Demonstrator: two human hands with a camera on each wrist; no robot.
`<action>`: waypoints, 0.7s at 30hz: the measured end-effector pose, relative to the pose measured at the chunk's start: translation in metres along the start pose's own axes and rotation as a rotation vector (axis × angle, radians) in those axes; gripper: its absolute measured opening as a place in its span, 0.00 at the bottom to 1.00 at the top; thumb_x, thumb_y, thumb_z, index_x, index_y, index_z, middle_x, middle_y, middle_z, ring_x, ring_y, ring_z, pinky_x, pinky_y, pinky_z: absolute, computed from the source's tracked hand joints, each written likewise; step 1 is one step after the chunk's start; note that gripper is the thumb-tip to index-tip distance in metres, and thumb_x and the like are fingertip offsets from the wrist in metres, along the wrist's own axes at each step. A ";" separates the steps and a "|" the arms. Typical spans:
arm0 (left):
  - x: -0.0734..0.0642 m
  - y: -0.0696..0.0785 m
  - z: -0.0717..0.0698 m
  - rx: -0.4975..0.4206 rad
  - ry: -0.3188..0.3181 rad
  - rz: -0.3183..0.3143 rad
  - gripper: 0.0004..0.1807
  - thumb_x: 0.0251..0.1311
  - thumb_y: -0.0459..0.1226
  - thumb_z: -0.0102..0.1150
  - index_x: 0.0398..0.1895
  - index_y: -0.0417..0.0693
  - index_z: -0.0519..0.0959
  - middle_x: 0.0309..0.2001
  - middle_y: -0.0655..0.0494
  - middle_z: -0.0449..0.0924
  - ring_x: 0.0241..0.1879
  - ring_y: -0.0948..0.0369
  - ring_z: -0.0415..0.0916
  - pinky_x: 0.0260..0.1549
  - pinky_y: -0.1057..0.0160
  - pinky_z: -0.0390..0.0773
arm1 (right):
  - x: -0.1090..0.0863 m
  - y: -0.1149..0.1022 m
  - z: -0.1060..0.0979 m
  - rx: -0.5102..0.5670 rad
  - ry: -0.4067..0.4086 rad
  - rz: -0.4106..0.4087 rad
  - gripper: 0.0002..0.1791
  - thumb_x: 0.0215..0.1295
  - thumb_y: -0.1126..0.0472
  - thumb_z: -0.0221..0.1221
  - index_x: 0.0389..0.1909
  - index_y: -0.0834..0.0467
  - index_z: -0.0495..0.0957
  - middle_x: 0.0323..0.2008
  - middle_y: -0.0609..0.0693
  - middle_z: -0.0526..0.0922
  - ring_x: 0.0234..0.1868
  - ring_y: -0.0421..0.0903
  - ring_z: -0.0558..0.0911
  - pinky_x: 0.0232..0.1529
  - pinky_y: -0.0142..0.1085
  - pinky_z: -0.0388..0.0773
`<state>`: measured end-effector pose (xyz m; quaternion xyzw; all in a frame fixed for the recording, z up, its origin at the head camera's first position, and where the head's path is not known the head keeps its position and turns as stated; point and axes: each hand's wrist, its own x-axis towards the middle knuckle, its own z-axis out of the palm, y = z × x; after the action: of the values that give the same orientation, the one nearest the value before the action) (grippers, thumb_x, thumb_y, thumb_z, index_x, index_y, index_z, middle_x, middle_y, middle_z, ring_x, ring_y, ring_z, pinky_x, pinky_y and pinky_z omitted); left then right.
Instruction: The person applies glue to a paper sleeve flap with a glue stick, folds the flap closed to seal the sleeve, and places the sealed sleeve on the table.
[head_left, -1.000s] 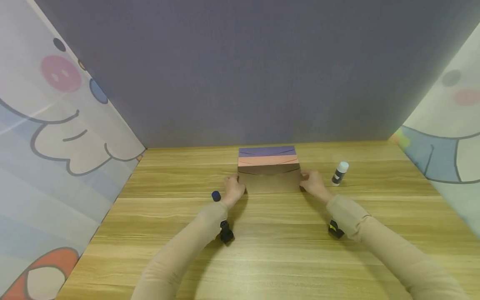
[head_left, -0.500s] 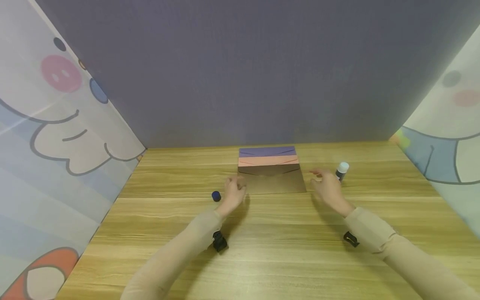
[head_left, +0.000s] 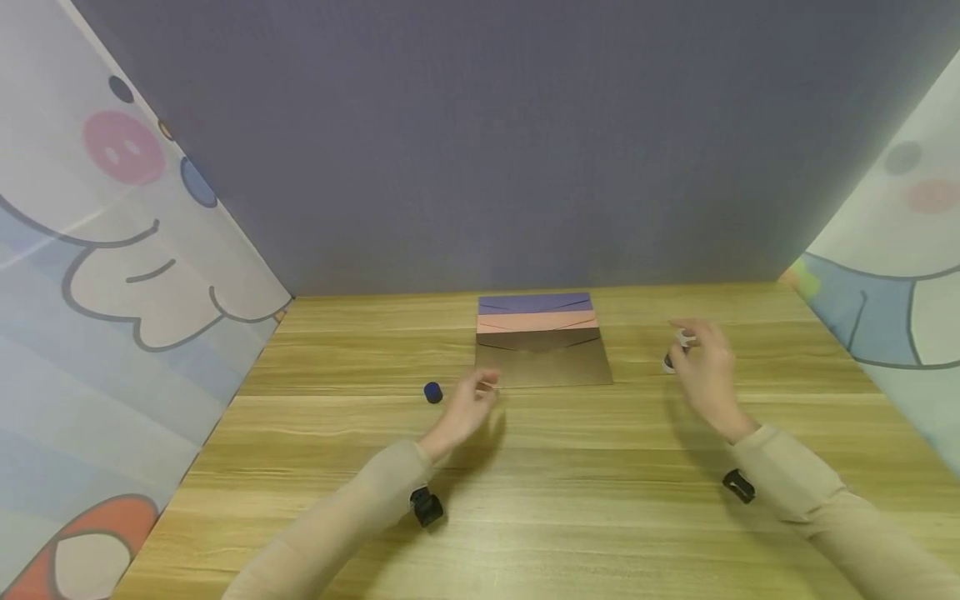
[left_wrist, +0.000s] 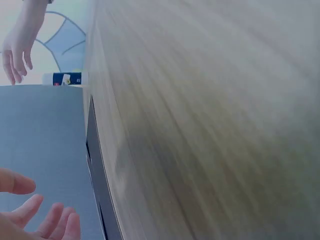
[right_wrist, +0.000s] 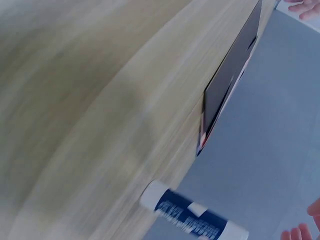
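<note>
Three envelopes overlap in a stack on the table: a brown envelope [head_left: 543, 367] in front, a pink envelope [head_left: 536, 321] behind it and a purple envelope [head_left: 534, 302] at the back. My left hand [head_left: 467, 408] hovers near the brown envelope's lower left corner, fingers loosely bent and holding nothing. A white tube with a navy label, like a glue stick [right_wrist: 192, 215], stands upright to the right of the stack. Around its near side hovers my right hand [head_left: 708, 367], thumb and fingers apart, partly hiding it in the head view. In the right wrist view a gap shows between fingertips and tube.
A small dark blue cap [head_left: 432, 392] stands on the wooden table [head_left: 555, 500], left of the envelopes. A grey panel [head_left: 525, 150] rises along the table's back edge. Cartoon-printed sheets [head_left: 112, 250] border both sides.
Both hands have let go of the brown envelope, which lies flat on the table. My right hand has moved right to the tube; the left has drawn back slightly toward me.
</note>
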<state>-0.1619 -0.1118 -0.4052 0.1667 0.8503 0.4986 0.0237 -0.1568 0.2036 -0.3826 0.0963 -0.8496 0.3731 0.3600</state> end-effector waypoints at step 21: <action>-0.016 0.017 -0.008 -0.030 -0.042 -0.001 0.15 0.56 0.23 0.46 0.47 0.27 0.70 0.40 0.36 0.73 0.41 0.46 0.71 0.39 0.51 0.73 | 0.000 0.031 -0.019 0.163 -0.361 0.444 0.30 0.64 0.61 0.49 0.57 0.79 0.51 0.55 0.78 0.56 0.55 0.73 0.59 0.52 0.60 0.60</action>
<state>-0.1435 -0.1156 -0.3886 0.1763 0.8421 0.5077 0.0440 -0.1601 0.2382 -0.3913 0.0016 -0.8675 0.4865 0.1036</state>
